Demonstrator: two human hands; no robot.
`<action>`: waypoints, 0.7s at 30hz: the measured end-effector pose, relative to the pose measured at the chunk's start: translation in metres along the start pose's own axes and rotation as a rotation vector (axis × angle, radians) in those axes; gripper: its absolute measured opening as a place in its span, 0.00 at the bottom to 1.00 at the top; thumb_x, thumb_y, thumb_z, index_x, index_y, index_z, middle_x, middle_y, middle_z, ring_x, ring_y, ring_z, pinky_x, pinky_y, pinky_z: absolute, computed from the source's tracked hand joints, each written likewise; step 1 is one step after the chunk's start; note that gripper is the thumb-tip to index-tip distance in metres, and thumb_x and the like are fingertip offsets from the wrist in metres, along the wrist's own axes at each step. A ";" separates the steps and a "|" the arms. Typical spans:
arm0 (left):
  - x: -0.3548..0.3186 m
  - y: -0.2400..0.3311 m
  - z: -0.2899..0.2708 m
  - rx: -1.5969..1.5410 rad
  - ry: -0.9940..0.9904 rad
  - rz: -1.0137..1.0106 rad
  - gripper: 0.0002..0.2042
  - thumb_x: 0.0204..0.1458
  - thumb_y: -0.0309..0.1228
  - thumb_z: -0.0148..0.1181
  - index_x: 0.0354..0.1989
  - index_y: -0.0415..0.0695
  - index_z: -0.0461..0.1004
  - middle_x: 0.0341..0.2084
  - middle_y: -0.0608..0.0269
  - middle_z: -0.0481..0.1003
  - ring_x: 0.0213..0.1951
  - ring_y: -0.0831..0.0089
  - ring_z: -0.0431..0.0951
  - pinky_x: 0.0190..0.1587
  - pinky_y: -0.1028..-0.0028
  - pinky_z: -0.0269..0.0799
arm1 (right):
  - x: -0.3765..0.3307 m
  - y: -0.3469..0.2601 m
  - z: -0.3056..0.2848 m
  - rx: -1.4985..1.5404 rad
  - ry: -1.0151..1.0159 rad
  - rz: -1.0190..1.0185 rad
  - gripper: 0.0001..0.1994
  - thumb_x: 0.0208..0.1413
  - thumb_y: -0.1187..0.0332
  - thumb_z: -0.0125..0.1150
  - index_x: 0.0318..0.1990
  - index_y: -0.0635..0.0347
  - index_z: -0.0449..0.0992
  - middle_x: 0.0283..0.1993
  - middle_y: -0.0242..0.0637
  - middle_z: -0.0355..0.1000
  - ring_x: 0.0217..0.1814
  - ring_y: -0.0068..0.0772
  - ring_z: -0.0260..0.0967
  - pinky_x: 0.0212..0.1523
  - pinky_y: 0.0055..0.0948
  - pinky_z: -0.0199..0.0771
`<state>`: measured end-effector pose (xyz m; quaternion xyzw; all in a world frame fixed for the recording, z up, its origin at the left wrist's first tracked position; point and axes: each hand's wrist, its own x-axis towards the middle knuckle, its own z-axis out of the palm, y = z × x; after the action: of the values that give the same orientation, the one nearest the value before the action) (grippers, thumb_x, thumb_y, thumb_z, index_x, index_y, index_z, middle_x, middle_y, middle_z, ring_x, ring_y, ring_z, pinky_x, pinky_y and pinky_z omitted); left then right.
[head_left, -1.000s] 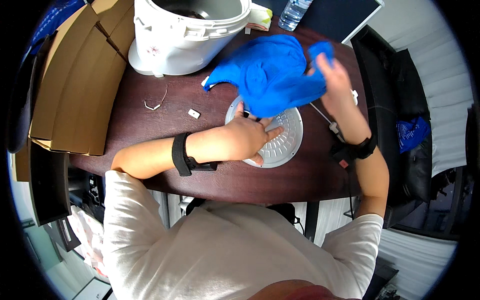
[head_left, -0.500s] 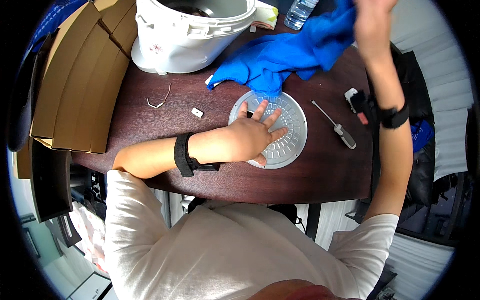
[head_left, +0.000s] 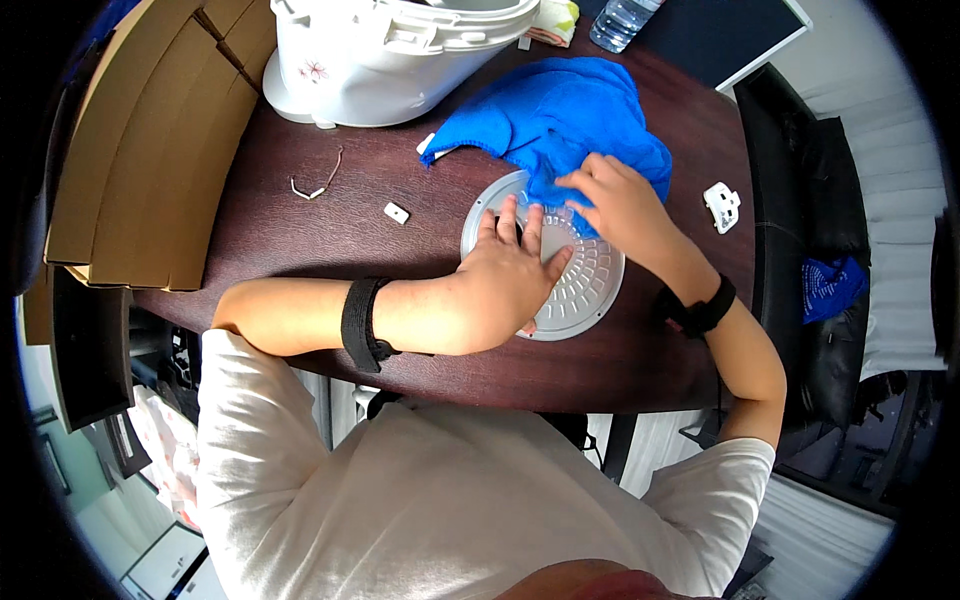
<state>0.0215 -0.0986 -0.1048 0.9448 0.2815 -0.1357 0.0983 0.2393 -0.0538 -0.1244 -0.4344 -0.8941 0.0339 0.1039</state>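
A round silver metal plate (head_left: 592,290) with rings of raised blocks lies on the dark wooden table. My left hand (head_left: 510,265) presses on its left half, fingers spread, covering part of a dark hole. A crumpled blue cloth (head_left: 560,110) lies at the plate's far side, its near edge overlapping the rim. With bent fingers, my right hand (head_left: 625,210) grips the cloth's near edge over the plate's upper right; the fingertips are partly lost against the cloth.
A white plastic appliance body (head_left: 370,75) stands at the back left, beside folded cardboard (head_left: 165,150). On the table lie a small white block (head_left: 397,213), a short wire (head_left: 318,190) and a white plastic part (head_left: 721,207). A water bottle (head_left: 622,22) is at the back.
My right hand came down and nearer from the far right, and the lifted cloth now lies on the table. The screwdriver is no longer visible near my right forearm. My left hand stays on the plate.
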 end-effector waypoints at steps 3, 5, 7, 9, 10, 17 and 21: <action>0.001 0.002 0.002 0.016 0.001 -0.003 0.45 0.47 0.52 0.66 0.73 0.51 0.53 0.67 0.25 0.51 0.67 0.24 0.51 0.66 0.42 0.54 | 0.011 0.015 0.006 -0.009 0.034 0.003 0.16 0.48 0.69 0.67 0.47 0.52 0.75 0.40 0.38 0.67 0.43 0.43 0.70 0.43 0.40 0.73; 0.002 0.002 0.002 0.017 -0.006 -0.010 0.44 0.48 0.52 0.66 0.73 0.52 0.54 0.67 0.24 0.50 0.67 0.25 0.51 0.66 0.43 0.54 | 0.010 0.014 0.010 -0.050 -0.017 -0.002 0.17 0.49 0.70 0.66 0.48 0.53 0.74 0.41 0.38 0.68 0.44 0.43 0.70 0.44 0.41 0.74; 0.001 0.000 0.001 -0.011 -0.031 -0.017 0.44 0.48 0.51 0.66 0.73 0.51 0.54 0.67 0.24 0.50 0.67 0.25 0.51 0.66 0.43 0.54 | 0.005 0.002 0.003 0.014 -0.013 -0.114 0.17 0.48 0.71 0.65 0.48 0.53 0.74 0.42 0.39 0.68 0.45 0.43 0.70 0.44 0.41 0.74; 0.001 0.000 -0.002 -0.021 -0.051 -0.011 0.44 0.48 0.51 0.66 0.72 0.51 0.54 0.67 0.24 0.50 0.67 0.25 0.51 0.66 0.43 0.54 | -0.005 -0.008 0.001 0.073 0.013 -0.184 0.17 0.48 0.73 0.65 0.48 0.54 0.75 0.44 0.38 0.69 0.46 0.43 0.70 0.44 0.40 0.74; 0.001 0.000 -0.003 -0.017 -0.059 -0.007 0.44 0.48 0.51 0.66 0.72 0.51 0.54 0.67 0.24 0.50 0.67 0.25 0.51 0.66 0.43 0.54 | -0.004 -0.007 0.001 0.080 -0.020 -0.142 0.17 0.48 0.72 0.65 0.48 0.54 0.75 0.44 0.38 0.69 0.47 0.43 0.70 0.44 0.40 0.74; 0.000 0.000 0.006 0.002 0.033 0.004 0.44 0.47 0.51 0.67 0.72 0.50 0.55 0.67 0.23 0.49 0.67 0.25 0.52 0.65 0.42 0.56 | 0.021 0.016 0.007 0.056 -0.035 -0.047 0.11 0.54 0.70 0.62 0.45 0.57 0.74 0.40 0.39 0.72 0.41 0.47 0.73 0.40 0.42 0.75; 0.001 0.000 0.009 -0.042 0.054 -0.015 0.45 0.44 0.50 0.69 0.72 0.50 0.56 0.67 0.22 0.49 0.67 0.23 0.51 0.64 0.39 0.55 | 0.001 0.019 0.002 0.140 -0.064 0.043 0.10 0.56 0.69 0.61 0.44 0.59 0.73 0.40 0.41 0.75 0.41 0.48 0.74 0.39 0.43 0.75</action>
<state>0.0203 -0.1006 -0.1132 0.9436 0.2941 -0.1051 0.1096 0.2536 -0.0414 -0.1289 -0.4440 -0.8828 0.1123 0.1047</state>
